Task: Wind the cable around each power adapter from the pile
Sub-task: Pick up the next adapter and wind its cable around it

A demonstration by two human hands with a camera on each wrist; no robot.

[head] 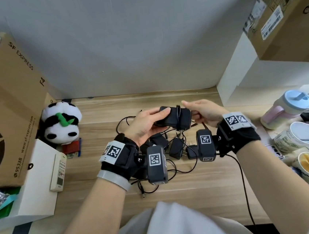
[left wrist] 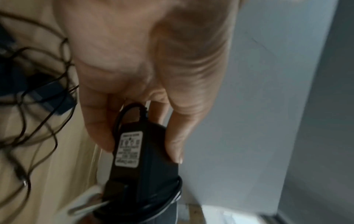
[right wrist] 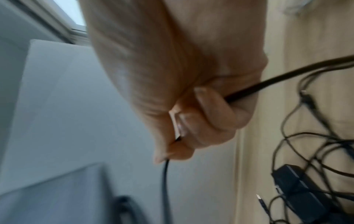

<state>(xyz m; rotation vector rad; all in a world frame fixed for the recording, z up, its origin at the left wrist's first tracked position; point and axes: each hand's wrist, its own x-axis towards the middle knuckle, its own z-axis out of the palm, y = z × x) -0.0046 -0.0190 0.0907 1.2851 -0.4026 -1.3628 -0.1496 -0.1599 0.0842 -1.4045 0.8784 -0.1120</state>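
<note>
Adapter (head: 175,117) gripped by left hand (head: 147,126); cable (right wrist: 164,180) pinched by right hand (head: 205,114). Risk: turns loosened if tension is lost.

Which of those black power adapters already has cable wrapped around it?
The adapter held up in the left hand; cable loops circle its body. Those in the pile lie loose and tangled.

Black adapter (head: 175,117), black-and-white panda (head: 62,124)

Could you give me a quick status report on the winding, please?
Left hand grips adapter, aloft. Right hand pinches its cable, some turns on. Pile tangled beneath.
</note>
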